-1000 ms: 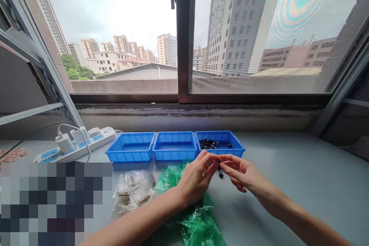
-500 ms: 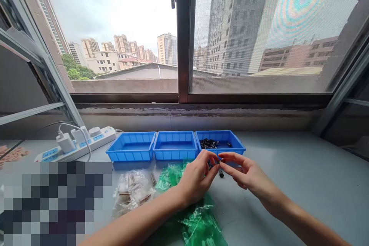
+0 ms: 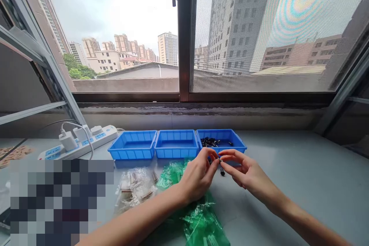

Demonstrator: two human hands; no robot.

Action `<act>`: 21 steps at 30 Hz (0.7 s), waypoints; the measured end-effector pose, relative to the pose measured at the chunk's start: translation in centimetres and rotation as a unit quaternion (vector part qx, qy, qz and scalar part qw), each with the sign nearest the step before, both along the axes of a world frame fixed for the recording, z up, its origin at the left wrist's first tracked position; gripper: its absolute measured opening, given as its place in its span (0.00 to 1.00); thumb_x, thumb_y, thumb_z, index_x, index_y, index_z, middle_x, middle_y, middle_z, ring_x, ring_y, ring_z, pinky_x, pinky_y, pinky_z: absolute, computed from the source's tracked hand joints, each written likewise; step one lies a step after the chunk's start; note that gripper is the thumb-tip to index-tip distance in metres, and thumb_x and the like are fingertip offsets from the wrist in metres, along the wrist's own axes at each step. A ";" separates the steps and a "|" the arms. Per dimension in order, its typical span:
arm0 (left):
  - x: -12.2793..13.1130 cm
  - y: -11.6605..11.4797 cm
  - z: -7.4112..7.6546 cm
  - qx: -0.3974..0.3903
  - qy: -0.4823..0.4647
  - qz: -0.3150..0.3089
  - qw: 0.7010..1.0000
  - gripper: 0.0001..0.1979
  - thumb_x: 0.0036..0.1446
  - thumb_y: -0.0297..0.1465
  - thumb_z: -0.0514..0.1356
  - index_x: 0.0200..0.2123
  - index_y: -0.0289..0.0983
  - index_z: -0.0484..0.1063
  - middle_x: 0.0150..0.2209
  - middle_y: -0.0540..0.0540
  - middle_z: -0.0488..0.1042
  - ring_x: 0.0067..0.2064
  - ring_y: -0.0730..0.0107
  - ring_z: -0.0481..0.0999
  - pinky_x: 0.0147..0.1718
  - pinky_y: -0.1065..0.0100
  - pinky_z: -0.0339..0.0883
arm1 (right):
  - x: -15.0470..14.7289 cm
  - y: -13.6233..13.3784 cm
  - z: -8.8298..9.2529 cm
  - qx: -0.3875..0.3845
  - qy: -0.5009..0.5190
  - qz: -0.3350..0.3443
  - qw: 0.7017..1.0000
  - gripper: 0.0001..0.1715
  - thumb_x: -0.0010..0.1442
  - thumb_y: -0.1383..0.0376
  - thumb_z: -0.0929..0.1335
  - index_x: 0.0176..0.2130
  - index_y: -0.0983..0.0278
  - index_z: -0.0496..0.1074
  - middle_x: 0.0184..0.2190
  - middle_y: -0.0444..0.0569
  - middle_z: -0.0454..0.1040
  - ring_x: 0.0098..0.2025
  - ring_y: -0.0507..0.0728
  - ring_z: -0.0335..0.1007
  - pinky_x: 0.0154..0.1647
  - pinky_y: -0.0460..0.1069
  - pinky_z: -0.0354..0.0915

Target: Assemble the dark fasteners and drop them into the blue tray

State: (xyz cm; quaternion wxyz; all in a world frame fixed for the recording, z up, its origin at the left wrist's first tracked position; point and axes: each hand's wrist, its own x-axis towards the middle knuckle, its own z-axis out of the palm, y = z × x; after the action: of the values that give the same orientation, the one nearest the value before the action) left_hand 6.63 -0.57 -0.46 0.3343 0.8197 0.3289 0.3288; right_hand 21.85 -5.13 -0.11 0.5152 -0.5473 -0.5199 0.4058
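My left hand [image 3: 198,175] and my right hand [image 3: 242,169] meet fingertip to fingertip in front of the right-hand blue bin [image 3: 240,152]. Between them is a tiny piece [image 3: 220,160], partly metallic, too small and too covered to name. Both hands have thumb and index finger pinched around it. A small black part [image 3: 222,172] lies on the table just below the fingertips. Several similar black parts [image 3: 210,142] sit in the right-hand bin. Under my left wrist and forearm are green plastic bags [image 3: 203,223].
Two more blue bins, a middle one [image 3: 176,154] and a left one [image 3: 131,154], stand in the row. Clear bags with metal pins [image 3: 135,186] lie left of the green ones. A white power strip [image 3: 106,135] with plugs is at the back left, before the window.
The hands stay together at nearly the same spot, with the fingertips shifting slightly around the tiny piece. The whole view has moved a little.
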 end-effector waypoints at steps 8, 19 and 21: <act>0.3 0.2 -0.4 0.007 -0.034 0.000 0.999 0.09 0.60 0.34 0.50 0.44 0.41 0.57 0.37 0.50 0.68 0.28 0.75 0.66 0.28 0.71 0.59 | 1.0 0.2 0.7 0.019 -0.026 -0.077 0.997 0.30 0.44 0.42 0.68 0.34 0.65 0.74 0.10 0.35 0.52 0.14 0.48 0.49 0.15 0.45 0.50; 0.4 0.3 -0.5 0.023 -0.025 -0.002 0.999 0.10 0.58 0.32 0.49 0.44 0.40 0.58 0.37 0.50 0.68 0.28 0.75 0.66 0.26 0.72 0.58 | 2.6 0.6 1.0 0.068 -0.029 -0.093 0.993 0.31 0.46 0.48 0.71 0.48 0.60 0.75 0.49 0.55 0.74 0.24 0.52 0.71 0.14 0.44 0.59; 0.4 0.4 -0.5 0.025 -0.025 -0.004 0.999 0.10 0.58 0.32 0.49 0.44 0.41 0.58 0.37 0.51 0.68 0.28 0.75 0.66 0.26 0.72 0.58 | 2.7 0.3 1.5 0.091 -0.037 -0.091 0.991 0.29 0.49 0.47 0.70 0.46 0.60 0.76 0.48 0.55 0.75 0.24 0.52 0.71 0.14 0.44 0.60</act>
State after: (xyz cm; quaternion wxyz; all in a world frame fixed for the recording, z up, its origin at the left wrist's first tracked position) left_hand 7.03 -0.21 -0.96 0.3230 0.8205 0.3092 0.3562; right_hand 24.52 -4.86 1.43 0.5782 -0.5579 -0.5209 0.2882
